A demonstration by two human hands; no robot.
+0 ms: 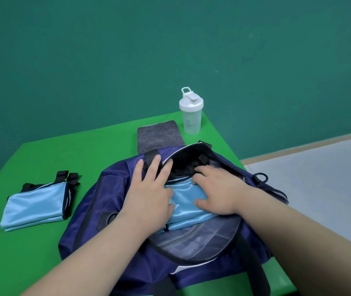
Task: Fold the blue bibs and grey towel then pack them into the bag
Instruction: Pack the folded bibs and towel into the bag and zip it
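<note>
While both forearms reach in from the near edge and converge, the two hands meet over the unzipped mouth of the navy bag (110, 189), which lies on a green table (63, 150). A folded blue bib (184, 202) sits partly inside that opening. Its near edge shows over the grey lining and its far edge points toward the dark interior.

The left hand (152, 189) lies palm down at the left rim of the bag's mouth, fingers straight and spread. Its fingertips rest on the navy cloth and a black strap at the rim, while the thumb side touches the bib's left edge. It grips nothing.

The right hand (219, 190) lies palm down on the right half of the bib, with the thumb stretched flat across the shiny cloth. Its fingers bend down over the bib's far edge into the bag, and whether they clasp the cloth or only push it cannot be told.

Left of the bag and apart from it, a second bib (35, 204) lies folded on the table, black straps sticking out at its far end. Behind the bag lies the folded grey towel (159, 135), its near end hidden by the bag's far side. Also behind the bag, just right of the towel, a clear shaker bottle (191, 118) with a white lid stands upright.
</note>
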